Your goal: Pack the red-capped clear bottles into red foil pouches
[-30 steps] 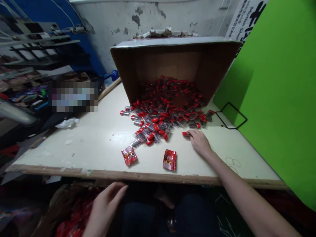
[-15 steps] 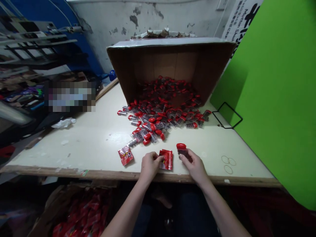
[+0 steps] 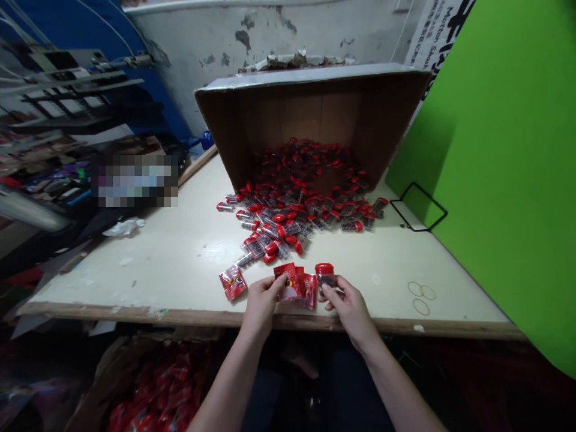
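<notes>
My left hand pinches a red printed packet by its left side, near the table's front edge. Beside it, partly covered, lies another red packet. In the fingers of my right hand is a small clear bottle with a red cap, upright and filled with dark pieces. The bottle is just right of the packets. To the left of my left hand a further red packet lies flat on the table. A heap of similar red-capped bottles spreads in front of my hands.
The bottles spill from a cardboard box tipped on its side. A green panel borders the right, near a black wire frame and several rubber bands. Below the wooden table edge sits a container of red packets.
My left hand has moved slightly left and raised a red packet away from the one beside it. My right hand has brought the bottle a little left, closer to the packets.
</notes>
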The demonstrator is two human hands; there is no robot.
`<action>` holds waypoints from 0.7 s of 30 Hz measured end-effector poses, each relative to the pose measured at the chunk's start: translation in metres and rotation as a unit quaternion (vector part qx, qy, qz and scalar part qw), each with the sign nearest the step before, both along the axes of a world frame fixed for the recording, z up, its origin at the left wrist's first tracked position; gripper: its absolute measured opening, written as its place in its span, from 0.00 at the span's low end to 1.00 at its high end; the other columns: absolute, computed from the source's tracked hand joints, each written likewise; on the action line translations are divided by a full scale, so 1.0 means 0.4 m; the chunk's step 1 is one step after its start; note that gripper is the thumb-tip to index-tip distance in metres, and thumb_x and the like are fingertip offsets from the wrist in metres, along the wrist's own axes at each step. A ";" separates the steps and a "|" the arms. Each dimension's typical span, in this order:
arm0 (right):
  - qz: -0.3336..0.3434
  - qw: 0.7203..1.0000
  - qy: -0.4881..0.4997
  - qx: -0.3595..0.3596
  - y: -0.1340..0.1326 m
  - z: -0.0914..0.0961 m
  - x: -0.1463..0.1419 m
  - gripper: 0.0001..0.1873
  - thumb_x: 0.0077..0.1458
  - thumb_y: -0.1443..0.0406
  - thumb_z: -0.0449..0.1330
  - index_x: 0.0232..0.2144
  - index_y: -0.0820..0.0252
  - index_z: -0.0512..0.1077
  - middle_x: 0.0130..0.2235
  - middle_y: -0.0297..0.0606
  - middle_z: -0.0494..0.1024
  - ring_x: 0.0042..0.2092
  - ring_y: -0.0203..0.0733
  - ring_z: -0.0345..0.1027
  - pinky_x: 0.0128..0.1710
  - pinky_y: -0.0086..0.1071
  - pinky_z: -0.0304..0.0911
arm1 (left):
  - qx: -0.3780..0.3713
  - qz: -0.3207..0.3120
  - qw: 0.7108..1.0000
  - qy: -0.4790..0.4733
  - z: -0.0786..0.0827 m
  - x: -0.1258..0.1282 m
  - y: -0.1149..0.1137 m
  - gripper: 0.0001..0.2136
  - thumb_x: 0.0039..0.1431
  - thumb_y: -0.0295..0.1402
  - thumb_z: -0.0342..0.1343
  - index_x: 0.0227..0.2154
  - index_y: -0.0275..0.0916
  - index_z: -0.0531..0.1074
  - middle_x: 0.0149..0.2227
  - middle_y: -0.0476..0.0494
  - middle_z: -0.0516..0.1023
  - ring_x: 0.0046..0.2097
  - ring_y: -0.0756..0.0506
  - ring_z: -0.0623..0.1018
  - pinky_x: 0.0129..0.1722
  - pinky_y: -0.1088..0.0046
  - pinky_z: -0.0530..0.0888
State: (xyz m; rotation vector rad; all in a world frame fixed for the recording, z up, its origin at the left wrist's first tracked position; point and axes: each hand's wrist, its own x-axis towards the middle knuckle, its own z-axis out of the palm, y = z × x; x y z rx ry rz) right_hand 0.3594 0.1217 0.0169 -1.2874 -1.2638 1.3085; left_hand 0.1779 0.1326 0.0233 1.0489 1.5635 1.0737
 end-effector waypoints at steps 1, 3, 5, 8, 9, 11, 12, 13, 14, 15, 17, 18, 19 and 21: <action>-0.006 1.000 0.009 -0.003 -0.012 0.006 0.005 0.15 0.56 0.56 0.55 0.40 0.60 0.69 0.34 0.37 0.76 0.32 0.39 0.72 0.26 0.26 0.65 | -0.002 0.003 1.000 -0.008 -0.004 0.008 -0.001 0.20 0.49 0.50 0.54 0.20 0.34 0.72 0.16 0.52 0.65 0.21 0.52 0.62 0.22 0.76 0.58; -0.021 0.999 0.027 -0.012 -0.030 0.010 0.007 0.15 0.55 0.56 0.56 0.40 0.60 0.69 0.34 0.37 0.75 0.31 0.38 0.71 0.25 0.26 0.64 | -0.008 0.003 1.000 -0.015 -0.015 0.026 0.000 0.20 0.48 0.49 0.55 0.19 0.34 0.73 0.15 0.52 0.65 0.20 0.52 0.62 0.22 0.76 0.57; -0.028 0.998 0.045 -0.026 -0.039 0.006 -0.003 0.16 0.54 0.55 0.57 0.40 0.60 0.69 0.35 0.38 0.75 0.29 0.37 0.71 0.23 0.25 0.63 | -0.008 0.004 1.000 -0.008 -0.029 0.041 0.003 0.19 0.47 0.48 0.56 0.18 0.34 0.73 0.16 0.50 0.67 0.21 0.51 0.63 0.22 0.75 0.58; -0.010 0.997 0.056 -0.057 -0.030 -0.013 -0.030 0.18 0.55 0.53 0.54 0.41 0.60 0.67 0.36 0.38 0.75 0.28 0.37 0.72 0.19 0.24 0.63 | 0.003 0.012 1.000 0.013 -0.045 0.049 0.007 0.17 0.45 0.45 0.58 0.15 0.36 0.73 0.17 0.49 0.69 0.23 0.49 0.65 0.24 0.75 0.59; -0.001 0.996 0.052 -0.067 -0.024 -0.022 -0.040 0.17 0.55 0.53 0.54 0.40 0.59 0.66 0.34 0.37 0.75 0.27 0.37 0.73 0.17 0.23 0.62 | 0.006 0.015 1.000 0.018 -0.047 0.047 0.008 0.16 0.45 0.45 0.59 0.14 0.36 0.72 0.16 0.49 0.69 0.24 0.49 0.66 0.24 0.74 0.59; 0.011 0.996 0.036 -0.080 -0.011 -0.039 -0.056 0.16 0.54 0.54 0.54 0.38 0.59 0.66 0.27 0.32 0.73 0.23 0.37 0.72 0.14 0.22 0.61 | 0.011 0.020 0.999 0.024 -0.044 0.036 0.008 0.16 0.45 0.43 0.59 0.13 0.37 0.72 0.17 0.49 0.69 0.24 0.48 0.66 0.25 0.74 0.60; 0.014 0.996 0.029 -0.082 -0.005 -0.046 -0.061 0.15 0.54 0.54 0.54 0.37 0.59 0.66 0.24 0.29 0.72 0.21 0.36 0.71 0.13 0.21 0.60 | 0.014 0.025 0.999 0.023 -0.040 0.029 0.007 0.15 0.45 0.43 0.59 0.13 0.37 0.72 0.17 0.49 0.69 0.25 0.48 0.67 0.26 0.74 0.60; 0.015 0.996 0.025 -0.082 -0.001 -0.051 -0.064 0.14 0.54 0.54 0.54 0.36 0.59 0.66 0.22 0.28 0.70 0.19 0.36 0.70 0.12 0.21 0.58 | 0.016 0.032 0.999 0.019 -0.034 0.022 0.005 0.14 0.45 0.42 0.59 0.14 0.37 0.73 0.18 0.48 0.70 0.26 0.48 0.67 0.27 0.74 0.61; 0.016 0.996 0.023 -0.081 0.001 -0.055 -0.065 0.14 0.54 0.55 0.54 0.35 0.59 0.66 0.21 0.27 0.70 0.18 0.35 0.69 0.11 0.21 0.57 | 0.018 0.040 0.999 0.010 -0.028 0.015 0.004 0.13 0.45 0.41 0.60 0.15 0.37 0.74 0.19 0.48 0.70 0.27 0.48 0.67 0.28 0.74 0.61; 0.016 0.996 0.023 -0.079 0.001 -0.056 -0.064 0.14 0.54 0.55 0.54 0.35 0.59 0.66 0.21 0.27 0.70 0.18 0.35 0.69 0.11 0.21 0.57 | 0.017 0.048 0.999 -0.004 -0.021 0.010 0.002 0.12 0.45 0.41 0.60 0.16 0.37 0.75 0.20 0.48 0.71 0.28 0.48 0.67 0.29 0.75 0.61; 0.016 0.997 0.028 -0.074 -0.006 -0.049 -0.057 0.14 0.55 0.55 0.54 0.36 0.60 0.66 0.22 0.28 0.70 0.19 0.34 0.69 0.13 0.21 0.57 | 0.009 0.061 0.997 -0.047 -0.007 0.007 -0.002 0.12 0.45 0.41 0.61 0.18 0.36 0.76 0.21 0.48 0.72 0.27 0.50 0.67 0.28 0.75 0.61; 0.014 0.997 0.030 -0.069 -0.013 -0.042 -0.053 0.14 0.55 0.55 0.54 0.37 0.60 0.66 0.22 0.28 0.70 0.20 0.34 0.68 0.14 0.21 0.57 | 0.002 0.068 0.995 -0.073 -0.001 0.008 -0.004 0.13 0.45 0.42 0.61 0.19 0.35 0.76 0.20 0.48 0.71 0.25 0.51 0.66 0.26 0.76 0.61; 0.010 0.997 0.032 -0.063 -0.022 -0.033 -0.048 0.15 0.56 0.55 0.53 0.38 0.60 0.66 0.22 0.28 0.70 0.20 0.33 0.67 0.15 0.21 0.57 | -0.007 0.076 0.992 -0.102 0.006 0.012 -0.005 0.14 0.45 0.42 0.61 0.20 0.34 0.76 0.20 0.49 0.71 0.24 0.52 0.64 0.24 0.76 0.59; -0.004 0.998 0.033 -0.050 -0.043 -0.010 -0.037 0.16 0.57 0.55 0.53 0.41 0.60 0.66 0.20 0.28 0.69 0.20 0.32 0.63 0.16 0.22 0.56 | -0.024 0.095 0.983 -0.157 0.018 0.023 -0.007 0.15 0.42 0.42 0.63 0.20 0.33 0.75 0.18 0.50 0.69 0.21 0.54 0.62 0.21 0.77 0.57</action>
